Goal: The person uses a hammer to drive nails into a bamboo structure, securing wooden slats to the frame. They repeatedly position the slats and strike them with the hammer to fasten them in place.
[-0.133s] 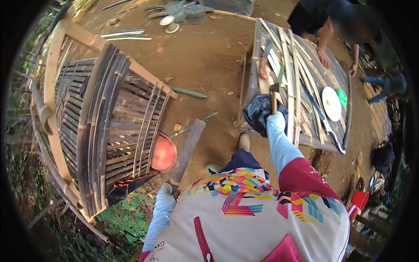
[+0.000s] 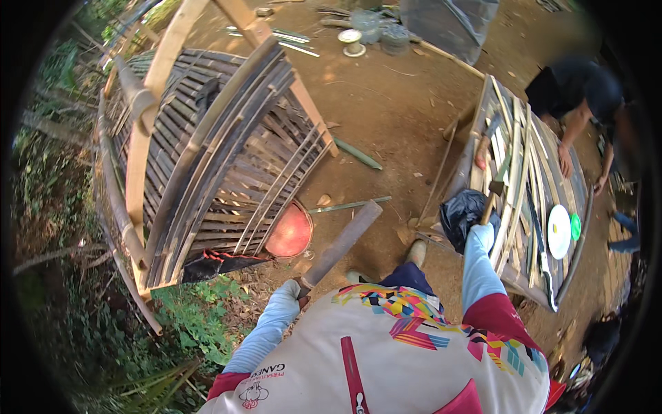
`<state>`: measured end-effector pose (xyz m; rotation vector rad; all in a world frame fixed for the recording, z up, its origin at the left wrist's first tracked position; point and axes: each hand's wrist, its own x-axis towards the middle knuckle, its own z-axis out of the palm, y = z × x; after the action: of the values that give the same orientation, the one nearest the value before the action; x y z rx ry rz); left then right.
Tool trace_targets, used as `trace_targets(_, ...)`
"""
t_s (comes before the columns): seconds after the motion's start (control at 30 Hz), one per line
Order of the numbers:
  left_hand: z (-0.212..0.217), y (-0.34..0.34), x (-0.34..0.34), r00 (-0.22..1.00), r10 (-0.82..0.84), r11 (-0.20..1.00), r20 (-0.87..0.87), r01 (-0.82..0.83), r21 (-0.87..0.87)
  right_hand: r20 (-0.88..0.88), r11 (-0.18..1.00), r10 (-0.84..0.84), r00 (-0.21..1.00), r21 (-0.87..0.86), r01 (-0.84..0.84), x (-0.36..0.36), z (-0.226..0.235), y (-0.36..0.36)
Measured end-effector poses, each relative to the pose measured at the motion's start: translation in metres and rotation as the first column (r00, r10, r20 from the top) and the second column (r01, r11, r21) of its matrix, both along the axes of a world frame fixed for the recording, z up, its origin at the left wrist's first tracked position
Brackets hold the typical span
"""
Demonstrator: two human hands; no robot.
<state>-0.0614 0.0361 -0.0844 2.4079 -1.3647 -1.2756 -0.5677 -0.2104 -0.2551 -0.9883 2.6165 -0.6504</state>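
- dark bamboo slab [image 2: 343,245] was in the left hand [image 2: 296,292], off the ground, angled up and right
- left grip was wrapped round its near end, probably so the long part stuck out clear of the body
- right hand [image 2: 485,231] had its grip round the handle of a wooden-handled tool [image 2: 488,209], head pointing away, likely to keep fingers off the head
- black plastic bag [image 2: 458,217] sat just beside that hand, at the table's near left corner
- table [image 2: 516,279] carried pale bamboo strips [image 2: 517,159] laid roughly lengthwise, maybe for easy picking; white dish [image 2: 559,231] and green round lid [image 2: 575,227] at the right
- co-worker's hand [image 2: 565,162] was over the table's far side
- outdoors: brown dirt ground [image 2: 386,90], slatted bamboo frame [image 2: 227,186] at left, red basin [image 2: 288,233] by its corner, contact unclear; green plants [image 2: 193,310] lower left
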Motion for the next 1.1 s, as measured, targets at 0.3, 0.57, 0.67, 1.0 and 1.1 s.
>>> trace_targets(0.3,0.005,0.018,0.053,0.99,0.038,0.985,0.134,-0.014,-0.174,-0.01,0.982,0.032,0.999,-0.187,-0.034,0.002,0.038,0.024)
trace_targets(0.57,0.049,-0.061,0.123,0.925,0.038,0.792,0.378,0.203,-0.576,0.195,0.84,0.344,0.919,-0.502,-0.208,0.096,0.172,-0.028)
trace_targets(0.67,0.11,-0.111,0.118,0.792,0.009,0.744,0.61,0.402,-0.534,0.307,0.713,0.554,0.774,-0.654,-0.251,0.135,0.166,-0.08)
trace_targets(1.0,0.168,-0.257,0.137,0.746,0.128,0.689,0.654,0.408,-0.6,0.578,0.605,0.796,0.179,-0.751,-0.265,0.365,0.231,-0.225)
trace_targets(1.1,0.17,-0.286,0.148,0.683,0.207,0.65,0.7,0.439,-0.621,0.633,0.632,0.77,0.082,-0.737,-0.238,0.419,0.253,-0.272)
